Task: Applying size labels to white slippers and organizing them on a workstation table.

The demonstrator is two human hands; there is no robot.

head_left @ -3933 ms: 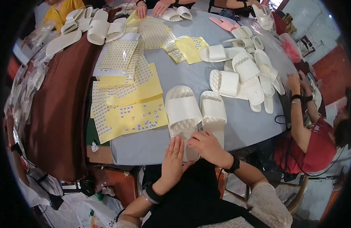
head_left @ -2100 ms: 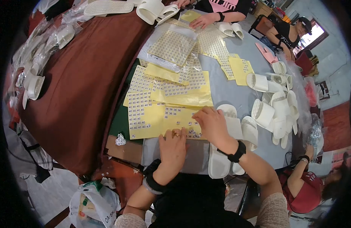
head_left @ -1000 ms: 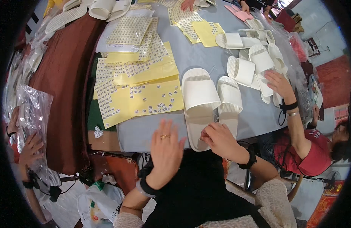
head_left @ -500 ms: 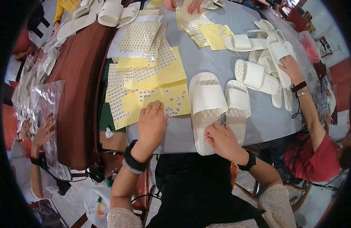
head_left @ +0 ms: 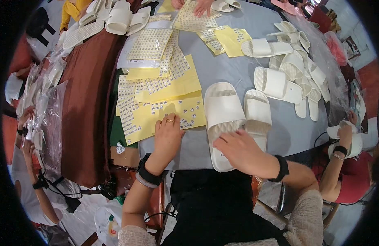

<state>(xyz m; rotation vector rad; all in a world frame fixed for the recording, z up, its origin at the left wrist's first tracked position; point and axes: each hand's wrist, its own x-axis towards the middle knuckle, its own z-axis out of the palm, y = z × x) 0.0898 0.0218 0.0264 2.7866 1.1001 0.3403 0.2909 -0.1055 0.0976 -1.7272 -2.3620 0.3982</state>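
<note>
My left hand (head_left: 167,139) lies on a yellow sheet (head_left: 141,115) of small printed stickers, its fingers stretched forward near a scatter of loose stickers. Directly ahead of me stand two white slide slippers, a larger one (head_left: 225,108) on the left and a smaller one (head_left: 258,112) on the right. My right hand (head_left: 246,155) is over the heel half of the larger slipper, fingers extended and touching or just above its footbed. The heel of the smaller slipper is partly covered by that hand. No held thing shows in either hand.
More sticker sheets (head_left: 150,43) are stacked farther back on the grey table. White slippers (head_left: 277,82) are heaped to the right, others (head_left: 117,18) at the back left on a brown-covered surface (head_left: 89,102). Co-workers' hands are at the far edge, left and right, the right one holding slippers (head_left: 353,143).
My right hand has gone from pinched fingertips to outstretched fingers over the larger slipper's heel. My left hand stays on the sheet. The right co-worker has drawn slippers off the heap toward themselves.
</note>
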